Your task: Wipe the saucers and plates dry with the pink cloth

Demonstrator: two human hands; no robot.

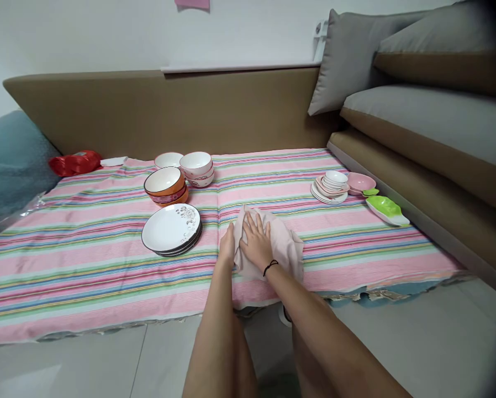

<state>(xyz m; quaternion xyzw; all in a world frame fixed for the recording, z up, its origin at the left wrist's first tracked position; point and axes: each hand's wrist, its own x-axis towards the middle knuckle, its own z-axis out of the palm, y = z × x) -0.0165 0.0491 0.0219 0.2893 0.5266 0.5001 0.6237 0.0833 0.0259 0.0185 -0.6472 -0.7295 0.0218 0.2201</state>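
A pale pink cloth is spread in front of me on the striped sheet. My right hand, with a dark band at its wrist, lies flat on the cloth, its fingers apart. At the cloth's left edge is my left hand, thumb up, its other fingers hidden; it seems closed round the edge of something the cloth covers, which I cannot make out. Just left of it sits a stack of white plates with dark rims and a floral print on the top one.
Behind the plates stand stacked orange-brown bowls and white bowls. To the right are small white dishes, a pink bowl and a green leaf-shaped dish. A red bundle lies far left; grey cushions rise at right.
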